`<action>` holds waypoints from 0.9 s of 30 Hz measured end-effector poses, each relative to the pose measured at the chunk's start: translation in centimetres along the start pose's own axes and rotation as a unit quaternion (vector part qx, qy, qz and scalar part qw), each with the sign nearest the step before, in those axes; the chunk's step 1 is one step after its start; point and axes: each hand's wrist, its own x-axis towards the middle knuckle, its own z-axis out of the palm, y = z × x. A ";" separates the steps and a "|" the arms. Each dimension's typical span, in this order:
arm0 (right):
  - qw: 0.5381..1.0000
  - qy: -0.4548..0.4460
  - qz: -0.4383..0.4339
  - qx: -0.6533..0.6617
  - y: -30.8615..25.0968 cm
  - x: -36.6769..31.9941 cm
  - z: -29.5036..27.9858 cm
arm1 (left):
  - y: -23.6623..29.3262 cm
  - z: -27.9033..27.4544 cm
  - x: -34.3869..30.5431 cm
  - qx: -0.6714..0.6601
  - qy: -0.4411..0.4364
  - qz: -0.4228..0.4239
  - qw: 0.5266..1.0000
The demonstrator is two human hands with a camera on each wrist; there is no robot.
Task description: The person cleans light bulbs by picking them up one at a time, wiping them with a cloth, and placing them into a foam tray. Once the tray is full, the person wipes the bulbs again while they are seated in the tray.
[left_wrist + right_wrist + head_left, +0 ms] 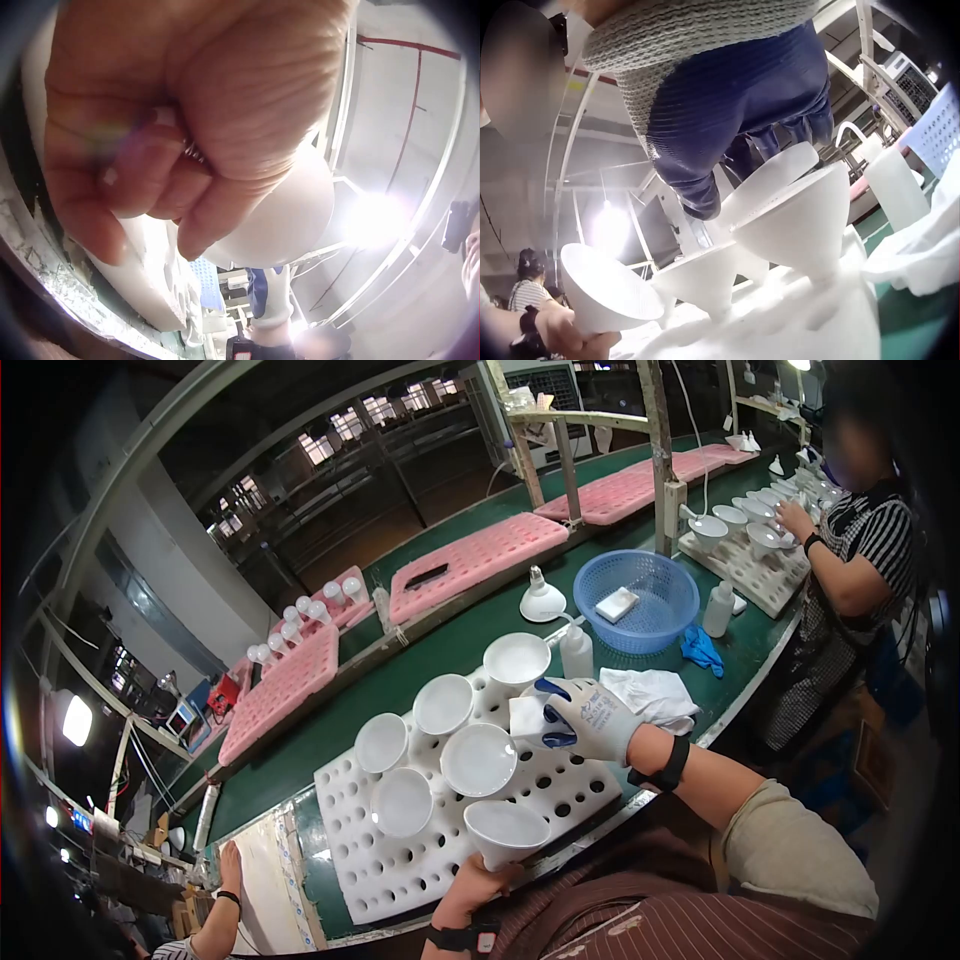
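Observation:
My bare left hand [480,885] grips a flared white lamp bulb [507,825] by its narrow neck, wide face tilted up. In the left wrist view the fingers curl round its metal screw base [196,152]. My right hand [592,722], in a grey glove with blue coating, pinches a white squarish pad [526,717] over the holed white foam rack [345,865]. Several similar bulbs [479,760] stand neck-down in this rack. In the right wrist view the gloved fingers [701,199] hang right by the rim of one bulb [799,221]; they partly hide the pad.
Behind the rack stand a squeeze bottle [577,652], another bulb [542,600] and a blue basket [640,635] holding a white block. A white cloth [650,698] and blue glove [703,650] lie rightward. Pink foam trays [480,565] line the back. Other people work at both sides.

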 end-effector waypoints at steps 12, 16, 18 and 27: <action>0.959 -0.099 -0.181 0.196 -7.9 -4.1 -1.5 | 1.1 1.7 -1.7 0.082 -0.060 0.069 0.992; 0.961 -0.090 -0.072 0.251 -5.0 -4.9 0.9 | 1.5 1.6 -3.0 0.038 -0.017 0.097 0.994; 0.960 -0.079 -0.084 0.257 -5.1 -5.2 -0.2 | 1.1 1.5 -3.1 -0.026 0.017 0.102 0.994; 0.969 -0.083 -0.097 0.210 -6.4 -5.7 0.8 | 0.5 0.8 -3.0 -0.013 -0.026 0.127 0.992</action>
